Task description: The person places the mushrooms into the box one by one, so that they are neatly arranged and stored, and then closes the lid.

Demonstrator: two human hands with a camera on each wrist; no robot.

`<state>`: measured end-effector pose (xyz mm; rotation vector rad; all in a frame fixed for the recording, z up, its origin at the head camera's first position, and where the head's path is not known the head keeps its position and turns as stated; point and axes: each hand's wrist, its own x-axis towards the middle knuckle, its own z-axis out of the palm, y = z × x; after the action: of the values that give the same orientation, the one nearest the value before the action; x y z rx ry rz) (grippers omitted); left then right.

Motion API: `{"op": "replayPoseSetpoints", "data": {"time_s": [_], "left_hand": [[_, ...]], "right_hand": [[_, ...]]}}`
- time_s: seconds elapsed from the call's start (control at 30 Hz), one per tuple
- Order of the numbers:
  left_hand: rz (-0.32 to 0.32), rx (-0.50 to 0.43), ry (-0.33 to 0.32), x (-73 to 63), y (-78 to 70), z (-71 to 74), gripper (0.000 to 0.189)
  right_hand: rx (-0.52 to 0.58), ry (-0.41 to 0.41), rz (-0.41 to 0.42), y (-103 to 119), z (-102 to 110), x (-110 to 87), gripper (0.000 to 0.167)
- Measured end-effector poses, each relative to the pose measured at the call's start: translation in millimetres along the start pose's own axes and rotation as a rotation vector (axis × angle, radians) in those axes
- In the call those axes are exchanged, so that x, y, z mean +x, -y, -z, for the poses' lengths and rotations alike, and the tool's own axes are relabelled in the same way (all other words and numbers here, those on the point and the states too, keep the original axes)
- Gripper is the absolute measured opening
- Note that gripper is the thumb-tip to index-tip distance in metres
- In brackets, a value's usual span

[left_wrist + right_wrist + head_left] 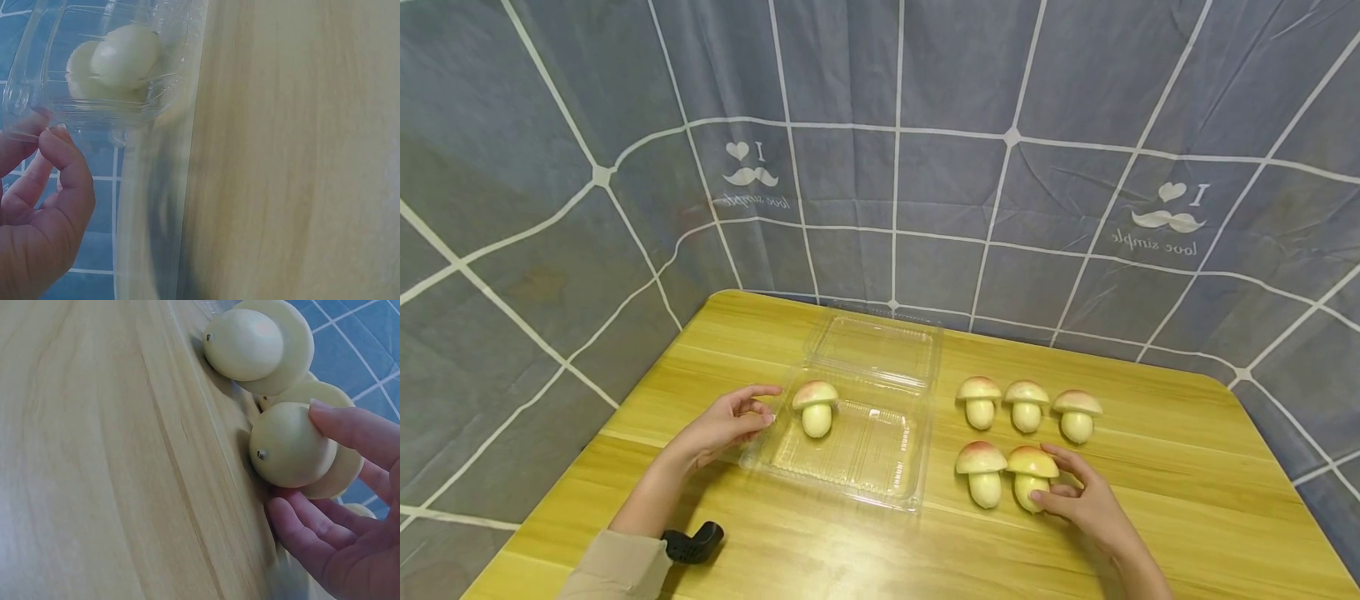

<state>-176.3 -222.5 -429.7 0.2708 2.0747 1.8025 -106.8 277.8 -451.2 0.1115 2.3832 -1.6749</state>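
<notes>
My left hand [730,423] is at the left edge of an open clear plastic clamshell box [850,479], its thumb and forefinger pinching the rim [22,135] in the left wrist view. Inside the box, to the left, lies one mushroom model [816,408] with a pale stem and a pinkish cap. On the right, my right hand [1086,496] grips a second mushroom model [1032,477] from its right side, thumb on the stem [290,447] and other fingers beneath and behind. Close beside it lies another mushroom model [983,473].
A row of mushroom models [1027,406] lies behind the gripped one. The box's lid [876,348] lies folded back towards the grey checked curtain [955,183] behind the wooden table [820,550]. A black device [694,543] is on the left wrist.
</notes>
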Motion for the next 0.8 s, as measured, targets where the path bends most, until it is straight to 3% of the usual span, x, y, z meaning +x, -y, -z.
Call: {"op": "replayPoseSetpoints", "data": {"time_s": [0.8], "left_hand": [[0.004,-0.022,0.004,0.4,0.9,0.8,0.054]], "right_hand": [[0.089,0.009,0.031,-5.9,3.4,2.2,0.072]]}}
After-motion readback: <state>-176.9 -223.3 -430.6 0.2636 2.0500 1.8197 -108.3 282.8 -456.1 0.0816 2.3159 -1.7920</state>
